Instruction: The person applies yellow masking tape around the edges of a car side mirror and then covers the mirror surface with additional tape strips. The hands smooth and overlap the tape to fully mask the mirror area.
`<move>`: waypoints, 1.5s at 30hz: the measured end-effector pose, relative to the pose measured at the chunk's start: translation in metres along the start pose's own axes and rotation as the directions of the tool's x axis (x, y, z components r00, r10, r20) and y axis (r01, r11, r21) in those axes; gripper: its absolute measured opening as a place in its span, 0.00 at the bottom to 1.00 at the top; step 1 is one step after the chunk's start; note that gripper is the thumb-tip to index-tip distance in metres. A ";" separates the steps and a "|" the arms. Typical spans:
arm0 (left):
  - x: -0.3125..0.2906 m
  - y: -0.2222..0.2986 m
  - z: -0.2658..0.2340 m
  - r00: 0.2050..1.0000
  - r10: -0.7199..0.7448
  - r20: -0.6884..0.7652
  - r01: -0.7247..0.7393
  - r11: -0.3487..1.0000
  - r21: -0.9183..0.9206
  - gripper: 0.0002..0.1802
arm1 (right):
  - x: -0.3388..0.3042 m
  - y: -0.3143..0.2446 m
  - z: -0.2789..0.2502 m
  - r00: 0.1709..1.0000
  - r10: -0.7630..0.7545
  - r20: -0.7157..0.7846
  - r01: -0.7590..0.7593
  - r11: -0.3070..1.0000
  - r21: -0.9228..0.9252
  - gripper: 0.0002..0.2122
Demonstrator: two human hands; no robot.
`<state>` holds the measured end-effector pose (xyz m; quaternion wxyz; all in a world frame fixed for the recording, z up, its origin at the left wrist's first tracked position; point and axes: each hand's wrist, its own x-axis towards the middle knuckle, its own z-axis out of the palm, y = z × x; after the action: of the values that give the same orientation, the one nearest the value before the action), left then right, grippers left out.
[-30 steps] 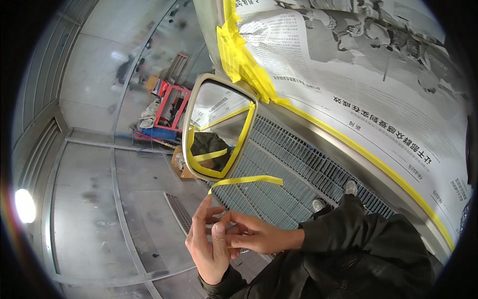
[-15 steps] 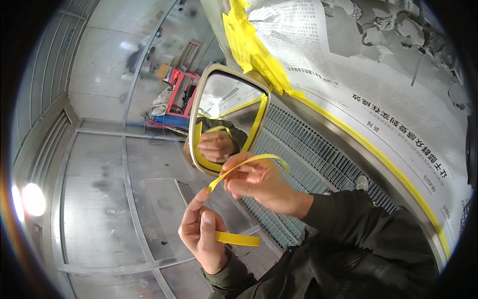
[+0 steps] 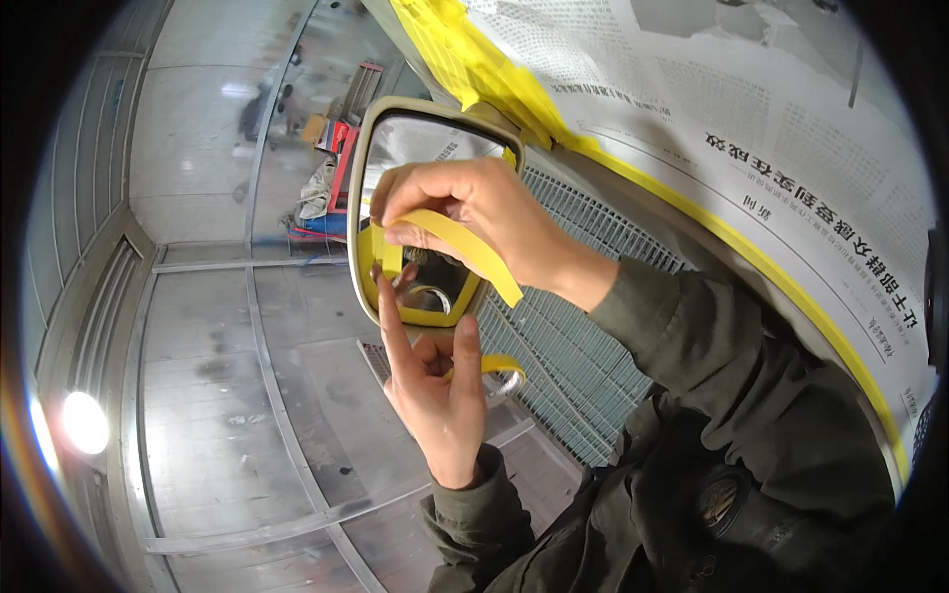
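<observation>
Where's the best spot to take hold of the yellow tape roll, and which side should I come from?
Best, I'd judge, is the exposed rim of the yellow tape roll, coming from the person's right. That curved part of the ring sticks out past the thumb there, while the left hand covers its other side.

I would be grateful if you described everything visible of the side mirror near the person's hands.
The side mirror is a rounded rectangle, slightly tilted in view, with a smooth, painted-looking beige frame. Yellow tape lines parts of its glass's edge, plainly along the bottom; the glass reflects printed paper. It sits beside a paper-covered surface. The right hand hides much of its middle, and the left hand overlaps its lower left; whether either touches it is unclear.
</observation>
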<state>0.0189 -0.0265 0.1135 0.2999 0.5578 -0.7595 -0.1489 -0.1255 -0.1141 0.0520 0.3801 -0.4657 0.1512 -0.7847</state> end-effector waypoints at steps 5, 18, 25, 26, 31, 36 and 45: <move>0.009 0.000 0.009 0.999 0.025 -0.039 -0.027 0.999 -0.047 0.48 | 0.010 -0.001 0.010 0.995 -0.018 -0.102 0.001 0.987 -0.161 0.06; 0.010 0.006 0.023 0.999 -0.030 -0.030 0.013 0.883 -0.469 0.49 | 0.013 0.013 0.034 0.926 -0.165 -0.338 0.066 0.956 -0.286 0.04; 0.009 0.011 0.024 0.997 -0.069 -0.022 0.037 0.744 -0.667 0.45 | 0.011 0.010 0.029 0.943 -0.172 -0.284 0.069 0.939 -0.338 0.06; 0.008 0.011 0.021 0.998 -0.070 -0.009 0.044 0.725 -0.687 0.45 | 0.010 0.010 0.029 0.943 -0.179 -0.279 0.074 0.934 -0.350 0.06; 0.007 0.011 0.018 0.998 -0.054 0.022 0.051 0.630 -0.775 0.43 | 0.011 0.009 0.032 0.929 -0.188 -0.318 0.060 0.926 -0.373 0.04; 0.008 0.015 0.026 0.994 -0.098 -0.047 0.027 0.641 -0.767 0.39 | 0.013 0.007 0.034 0.933 -0.149 -0.327 0.021 0.931 -0.364 0.04; -0.002 0.007 0.025 0.993 -0.071 -0.095 -0.004 0.780 -0.625 0.39 | 0.013 0.007 0.033 0.933 -0.180 -0.313 0.032 0.905 -0.425 0.03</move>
<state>-0.0018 -0.0248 0.0974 0.5076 0.4479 -0.6391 -0.3651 -0.0978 -0.1249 0.0729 0.1967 -0.3986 0.3517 -0.8239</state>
